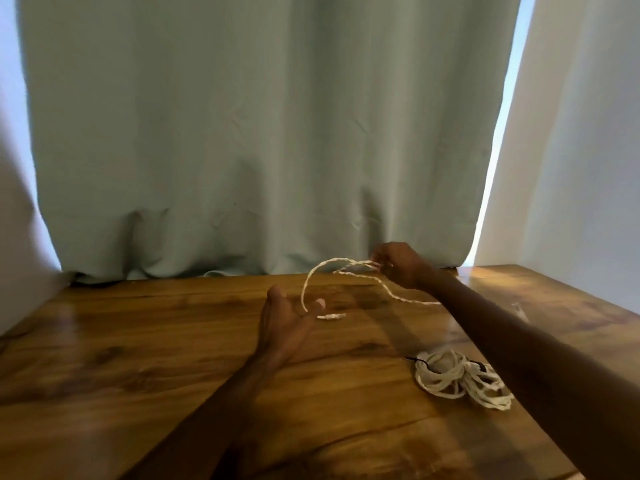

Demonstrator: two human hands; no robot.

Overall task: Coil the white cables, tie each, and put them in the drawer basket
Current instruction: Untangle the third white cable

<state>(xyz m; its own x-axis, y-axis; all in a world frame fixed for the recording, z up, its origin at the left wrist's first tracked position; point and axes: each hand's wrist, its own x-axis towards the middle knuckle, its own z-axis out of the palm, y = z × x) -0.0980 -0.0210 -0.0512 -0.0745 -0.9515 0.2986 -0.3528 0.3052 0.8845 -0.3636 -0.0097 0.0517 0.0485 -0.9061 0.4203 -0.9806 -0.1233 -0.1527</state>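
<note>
A white braided cable arches over the wooden table. My right hand, near the table's far edge, pinches a loop of it, and a strand trails from that hand toward my right forearm. My left hand is held palm up with fingers extended under the cable's lower end, where a white plug hangs at the fingertips. A coiled bundle of white cables with a black tie lies on the table at the right, partly behind my right forearm. No drawer basket is in view.
A pale green curtain hangs behind the table's far edge. A white wall stands at the right. A small clear object lies near the table's right edge.
</note>
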